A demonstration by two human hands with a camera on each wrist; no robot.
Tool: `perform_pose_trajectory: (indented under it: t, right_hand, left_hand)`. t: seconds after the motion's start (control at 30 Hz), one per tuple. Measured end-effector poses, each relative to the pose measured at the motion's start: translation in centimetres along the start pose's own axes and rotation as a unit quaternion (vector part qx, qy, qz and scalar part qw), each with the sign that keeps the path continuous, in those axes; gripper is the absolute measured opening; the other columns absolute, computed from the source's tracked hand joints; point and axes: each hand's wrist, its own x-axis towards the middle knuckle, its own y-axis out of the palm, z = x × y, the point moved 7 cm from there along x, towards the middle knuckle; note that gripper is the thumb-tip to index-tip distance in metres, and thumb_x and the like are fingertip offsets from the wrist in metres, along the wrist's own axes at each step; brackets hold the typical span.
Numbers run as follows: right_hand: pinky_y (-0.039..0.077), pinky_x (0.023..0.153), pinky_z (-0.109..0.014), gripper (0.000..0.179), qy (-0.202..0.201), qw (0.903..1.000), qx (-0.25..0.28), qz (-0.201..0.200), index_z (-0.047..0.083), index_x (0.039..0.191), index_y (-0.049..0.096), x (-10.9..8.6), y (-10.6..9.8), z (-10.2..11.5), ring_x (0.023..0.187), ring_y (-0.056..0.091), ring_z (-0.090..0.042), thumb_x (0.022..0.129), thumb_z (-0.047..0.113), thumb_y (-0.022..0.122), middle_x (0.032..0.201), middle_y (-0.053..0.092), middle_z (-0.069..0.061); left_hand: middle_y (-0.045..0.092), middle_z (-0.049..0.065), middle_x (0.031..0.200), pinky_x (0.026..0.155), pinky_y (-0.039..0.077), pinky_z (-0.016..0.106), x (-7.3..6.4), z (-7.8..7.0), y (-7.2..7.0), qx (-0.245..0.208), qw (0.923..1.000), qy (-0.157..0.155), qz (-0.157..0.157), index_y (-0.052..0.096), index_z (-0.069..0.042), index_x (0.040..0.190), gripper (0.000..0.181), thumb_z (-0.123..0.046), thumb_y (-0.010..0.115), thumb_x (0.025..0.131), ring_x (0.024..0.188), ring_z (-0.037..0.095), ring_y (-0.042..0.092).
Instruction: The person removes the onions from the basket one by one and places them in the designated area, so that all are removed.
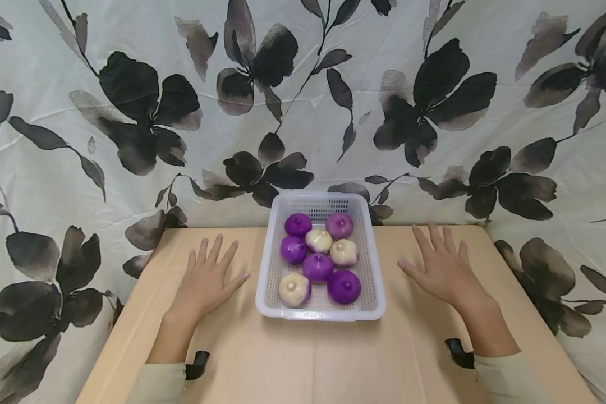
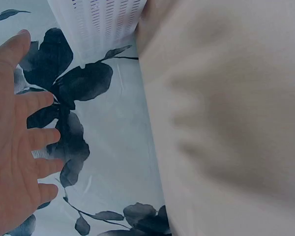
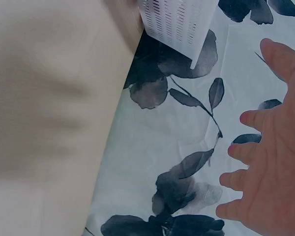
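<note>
**Basket sits between my hands, nothing gripped**

The white basket (image 1: 320,314) is midway between my hands, apart from both. Inside: eight onion-like rounds. Five are purple, e.g. the purple round (image 1: 344,287) toward my right-hand side; three are pale, e.g. the pale round (image 1: 292,288) toward my left-hand side. The basket's far end looks to run past the edge of the tabletop (image 1: 313,359) ahead of my fingertips.

Step, my read: ready pose, no handling under way. Next move would call for bringing a hand inward over the rim and curling fingers round one round; they look smooth, so could roll off a loose grip.

Left hand (image 1: 204,280): fingers straight and spread, palm down, thumb toward the basket, holding nothing. Right hand (image 1: 444,269): mirror of that, also holding nothing. Shadows suggest both are raised off the tabletop.

Black wrist pieces (image 1: 197,365) on my inner wrists; floral cloth (image 1: 308,140) beyond my hands.
</note>
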Motion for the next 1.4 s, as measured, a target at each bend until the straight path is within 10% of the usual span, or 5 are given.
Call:
perform_pose_trajectory:
  t: [0.9, 1.4]
  right_hand:
    - [0.009, 0.121, -0.077, 0.082, -0.108, 0.9930, 0.042, 0.021, 0.012, 0.163, 0.029, 3.6, -0.4, 3.2, 0.155, 0.015, -0.052, 0.100, 0.055, 0.059, 0.171, 0.018, -0.020]
    - [0.019, 0.125, -0.068, 0.078, -0.190, 0.9779, 0.081, 0.030, 0.010, 0.161, 0.036, 4.9, 0.2, 6.4, 0.152, 0.030, -0.046, 0.098, 0.046, 0.066, 0.166, 0.030, -0.022]
  left_hand:
    - [0.024, 0.024, 0.168, 0.126, 0.020, 0.065, 2.0, -1.5, 0.3, -0.076, 0.9950, 0.065, 0.001, 0.034, -0.013, 0.162, 0.075, -0.054, 0.055, 0.102, 0.154, 0.050, 0.022]
    - [0.037, 0.020, 0.163, 0.119, 0.035, 0.065, 2.2, -3.1, 1.3, -0.221, 0.9717, 0.077, -0.027, 0.043, -0.010, 0.157, 0.071, -0.038, 0.069, 0.097, 0.149, 0.043, 0.037]
